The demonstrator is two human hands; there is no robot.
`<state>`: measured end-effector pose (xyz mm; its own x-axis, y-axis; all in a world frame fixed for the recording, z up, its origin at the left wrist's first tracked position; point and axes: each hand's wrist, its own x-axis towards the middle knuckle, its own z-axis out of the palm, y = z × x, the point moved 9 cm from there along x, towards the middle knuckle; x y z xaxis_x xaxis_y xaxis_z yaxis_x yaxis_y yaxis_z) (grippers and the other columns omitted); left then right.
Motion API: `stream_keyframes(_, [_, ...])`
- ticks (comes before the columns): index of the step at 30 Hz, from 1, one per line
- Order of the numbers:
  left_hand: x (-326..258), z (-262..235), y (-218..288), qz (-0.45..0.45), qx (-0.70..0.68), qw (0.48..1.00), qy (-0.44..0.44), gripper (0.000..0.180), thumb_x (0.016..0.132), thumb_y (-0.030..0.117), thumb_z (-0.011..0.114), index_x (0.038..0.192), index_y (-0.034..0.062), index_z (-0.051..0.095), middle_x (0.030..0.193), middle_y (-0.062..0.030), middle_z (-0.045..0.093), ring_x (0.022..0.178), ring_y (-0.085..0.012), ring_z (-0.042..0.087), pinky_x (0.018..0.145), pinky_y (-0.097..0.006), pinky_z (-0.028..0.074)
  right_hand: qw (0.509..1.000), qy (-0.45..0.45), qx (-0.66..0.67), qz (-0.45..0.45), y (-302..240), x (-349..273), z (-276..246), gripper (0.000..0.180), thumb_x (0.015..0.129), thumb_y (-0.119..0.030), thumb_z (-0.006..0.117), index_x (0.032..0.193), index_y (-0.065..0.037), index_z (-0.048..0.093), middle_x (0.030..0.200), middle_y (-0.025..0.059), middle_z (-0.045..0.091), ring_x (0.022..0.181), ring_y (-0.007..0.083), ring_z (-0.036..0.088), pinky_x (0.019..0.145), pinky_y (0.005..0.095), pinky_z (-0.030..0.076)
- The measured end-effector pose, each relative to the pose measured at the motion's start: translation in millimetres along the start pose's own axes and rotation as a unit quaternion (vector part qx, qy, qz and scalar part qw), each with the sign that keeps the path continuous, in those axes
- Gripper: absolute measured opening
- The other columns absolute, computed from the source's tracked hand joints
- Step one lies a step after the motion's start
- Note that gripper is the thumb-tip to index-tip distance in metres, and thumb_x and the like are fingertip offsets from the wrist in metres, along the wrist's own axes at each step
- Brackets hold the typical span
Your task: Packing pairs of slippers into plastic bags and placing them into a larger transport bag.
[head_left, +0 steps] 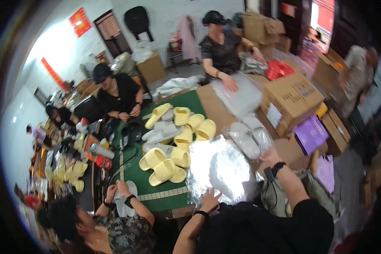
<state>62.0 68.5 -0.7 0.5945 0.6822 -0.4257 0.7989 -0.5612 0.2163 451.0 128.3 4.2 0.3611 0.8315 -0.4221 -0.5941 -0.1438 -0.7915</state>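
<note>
My left hand (209, 200) lies with its fingers spread on the near edge of a stack of shiny clear plastic bags (220, 169). Ahead and to the right, my right hand (271, 156) grips the near end of a clear bag holding a pair of grey slippers (246, 137); its fingertips are slightly blurred. Left of the stack, a loose heap of yellow slippers (158, 164) and grey slippers (164, 133) covers part of the green table mat (150, 192).
Co-workers sit or stand around the table; one at lower left handles a light slipper (127, 199). Across the table, another touches flat clear plastic (239, 95). A cardboard box (292, 101) and a purple bag (311, 134) stand to the right. A grey-green sack (300, 199) is beside my right forearm.
</note>
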Motion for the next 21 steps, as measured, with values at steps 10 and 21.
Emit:
stream_keyframes(10, [7,-4,18,-0.029,-0.020,0.999,-0.034,0.051,0.081,0.022,0.047,0.130,0.0305,0.041,0.143,-0.0120,0.018,0.133,-0.0365,0.012,0.098,-0.067,0.015,0.991,0.125,-0.014,-0.042,54,37,-45,0.053,0.081,-0.046,0.050,0.118,-0.009,0.040,0.103,0.0087,0.048,0.088,0.0251,0.050,0.073,0.0358,0.045])
stream_keyframes(21, [-2,-2,6,-0.055,-0.050,0.997,-0.004,0.047,0.079,0.021,0.050,0.125,0.0327,0.048,0.141,-0.0123,0.024,0.130,-0.0371,0.019,0.097,-0.066,0.018,0.935,0.151,0.268,0.175,100,1,12,0.091,0.066,-0.069,0.058,0.123,-0.003,0.033,0.110,0.0178,0.046,0.101,0.0318,0.044,0.088,0.0466,0.037])
